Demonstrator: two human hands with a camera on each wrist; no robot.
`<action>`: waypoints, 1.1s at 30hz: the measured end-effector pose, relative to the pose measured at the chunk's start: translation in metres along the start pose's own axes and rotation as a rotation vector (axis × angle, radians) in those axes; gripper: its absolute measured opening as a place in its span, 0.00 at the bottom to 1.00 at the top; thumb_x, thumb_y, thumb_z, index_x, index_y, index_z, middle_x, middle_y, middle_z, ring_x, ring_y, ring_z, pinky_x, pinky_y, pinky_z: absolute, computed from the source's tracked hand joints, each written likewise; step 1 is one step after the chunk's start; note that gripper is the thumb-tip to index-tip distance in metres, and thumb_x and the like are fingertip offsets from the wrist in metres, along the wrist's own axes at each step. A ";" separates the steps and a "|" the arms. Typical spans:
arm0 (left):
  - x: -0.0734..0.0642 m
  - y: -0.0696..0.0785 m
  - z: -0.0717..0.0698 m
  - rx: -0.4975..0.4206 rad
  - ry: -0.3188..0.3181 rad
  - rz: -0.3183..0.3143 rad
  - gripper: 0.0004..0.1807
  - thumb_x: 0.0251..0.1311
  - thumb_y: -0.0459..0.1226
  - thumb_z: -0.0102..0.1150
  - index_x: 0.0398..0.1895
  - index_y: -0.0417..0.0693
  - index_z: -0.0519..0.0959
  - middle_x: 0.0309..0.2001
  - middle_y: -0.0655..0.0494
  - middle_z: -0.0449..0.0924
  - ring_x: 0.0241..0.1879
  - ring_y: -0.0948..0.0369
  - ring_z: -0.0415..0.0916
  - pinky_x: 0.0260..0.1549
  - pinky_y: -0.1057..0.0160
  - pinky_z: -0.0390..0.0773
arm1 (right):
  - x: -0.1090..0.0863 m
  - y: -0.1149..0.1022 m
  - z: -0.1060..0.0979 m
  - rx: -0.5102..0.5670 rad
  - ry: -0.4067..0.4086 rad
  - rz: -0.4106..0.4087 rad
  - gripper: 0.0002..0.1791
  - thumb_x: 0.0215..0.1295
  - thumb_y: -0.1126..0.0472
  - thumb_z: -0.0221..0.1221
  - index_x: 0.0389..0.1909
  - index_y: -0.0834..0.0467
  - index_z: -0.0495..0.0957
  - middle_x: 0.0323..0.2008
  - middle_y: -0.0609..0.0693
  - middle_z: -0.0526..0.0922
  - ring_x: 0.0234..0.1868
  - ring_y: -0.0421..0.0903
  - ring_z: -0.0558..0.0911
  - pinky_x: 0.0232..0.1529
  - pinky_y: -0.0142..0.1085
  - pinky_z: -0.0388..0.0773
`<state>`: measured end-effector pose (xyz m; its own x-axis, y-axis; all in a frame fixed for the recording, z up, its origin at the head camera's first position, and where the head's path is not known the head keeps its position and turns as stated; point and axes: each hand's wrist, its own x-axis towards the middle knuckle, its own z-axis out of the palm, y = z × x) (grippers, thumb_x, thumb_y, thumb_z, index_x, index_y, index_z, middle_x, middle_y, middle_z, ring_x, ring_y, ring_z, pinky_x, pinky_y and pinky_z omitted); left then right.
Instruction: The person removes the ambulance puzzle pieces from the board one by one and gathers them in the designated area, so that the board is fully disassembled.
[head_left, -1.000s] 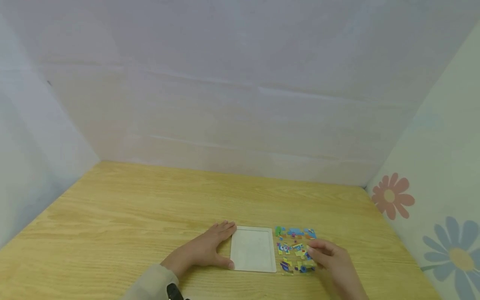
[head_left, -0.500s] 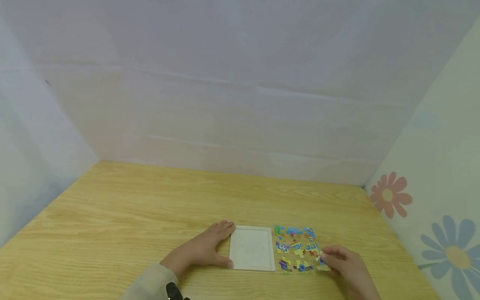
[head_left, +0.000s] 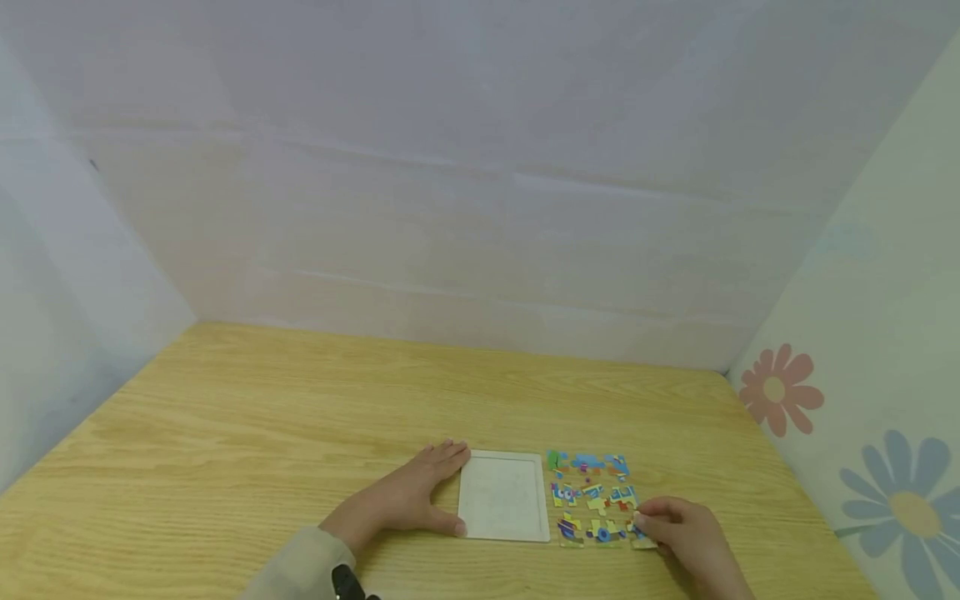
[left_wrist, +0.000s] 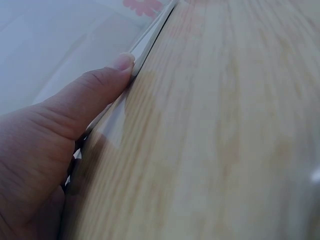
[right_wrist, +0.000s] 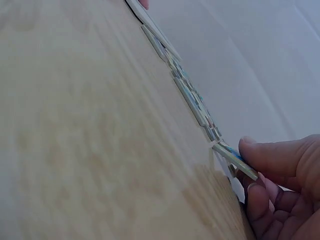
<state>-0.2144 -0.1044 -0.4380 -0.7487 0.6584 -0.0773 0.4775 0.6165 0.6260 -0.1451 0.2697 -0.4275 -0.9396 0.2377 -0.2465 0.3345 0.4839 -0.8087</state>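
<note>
My left hand point(head_left: 411, 500) lies at the left side of a shallow white puzzle tray point(head_left: 504, 498), fingers extended at its far corner. The thumb point(left_wrist: 95, 95) touches the near edge of the tray. At the near right corner of a group of puzzle pieces, my right hand point(head_left: 692, 532) pinches a puzzle piece point(head_left: 645, 542). In the right wrist view that held piece point(right_wrist: 234, 161) is between thumb and fingers, slightly tilted above the table. Several other colourful puzzle pieces point(head_left: 602, 531) lie in rough rows to the right of the tray.
All this is on a wood-grain table point(head_left: 360, 392). A pale cloth wall point(head_left: 480, 208) rises behind it. The right-hand wall carries a red flower print point(head_left: 780, 390) and a blue flower print point(head_left: 911, 508).
My right hand moves right and nearer with the pinched piece, away from the other pieces, then slightly back left and lower over the last half second. My left hand stays on the tray.
</note>
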 end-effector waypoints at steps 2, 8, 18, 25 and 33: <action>0.000 0.000 0.000 -0.001 0.002 0.004 0.56 0.43 0.62 0.64 0.72 0.47 0.52 0.73 0.52 0.46 0.72 0.51 0.38 0.69 0.45 0.42 | -0.001 -0.001 0.001 -0.012 0.002 -0.004 0.13 0.56 0.61 0.64 0.39 0.65 0.80 0.31 0.49 0.83 0.29 0.43 0.76 0.26 0.33 0.77; -0.001 -0.002 0.001 0.003 0.008 0.007 0.56 0.43 0.62 0.64 0.72 0.46 0.52 0.73 0.52 0.46 0.72 0.50 0.38 0.69 0.45 0.42 | -0.003 -0.004 0.004 -0.038 0.003 -0.021 0.14 0.55 0.60 0.64 0.39 0.65 0.80 0.32 0.49 0.82 0.30 0.43 0.76 0.26 0.32 0.76; -0.001 -0.002 0.002 -0.002 0.005 0.009 0.56 0.43 0.62 0.64 0.72 0.47 0.52 0.73 0.53 0.46 0.72 0.50 0.38 0.68 0.44 0.42 | -0.007 -0.007 0.003 -0.231 0.022 -0.104 0.12 0.54 0.56 0.65 0.36 0.59 0.81 0.32 0.46 0.83 0.33 0.41 0.78 0.35 0.36 0.77; -0.001 -0.001 0.001 -0.011 0.009 0.016 0.56 0.43 0.61 0.64 0.72 0.45 0.52 0.73 0.51 0.47 0.72 0.50 0.39 0.68 0.44 0.42 | -0.007 -0.009 0.002 -0.322 0.022 -0.158 0.11 0.54 0.56 0.65 0.36 0.57 0.81 0.31 0.44 0.83 0.34 0.41 0.79 0.38 0.41 0.79; 0.001 -0.003 0.001 -0.007 0.014 0.026 0.56 0.43 0.62 0.64 0.71 0.45 0.52 0.73 0.50 0.47 0.72 0.50 0.39 0.69 0.45 0.42 | -0.004 -0.008 0.002 -0.362 0.037 -0.170 0.13 0.53 0.54 0.66 0.37 0.58 0.81 0.27 0.43 0.80 0.31 0.40 0.75 0.33 0.35 0.74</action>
<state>-0.2156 -0.1052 -0.4408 -0.7424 0.6680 -0.0502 0.4937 0.5962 0.6330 -0.1444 0.2634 -0.4207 -0.9828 0.1550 -0.1006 0.1843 0.7830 -0.5941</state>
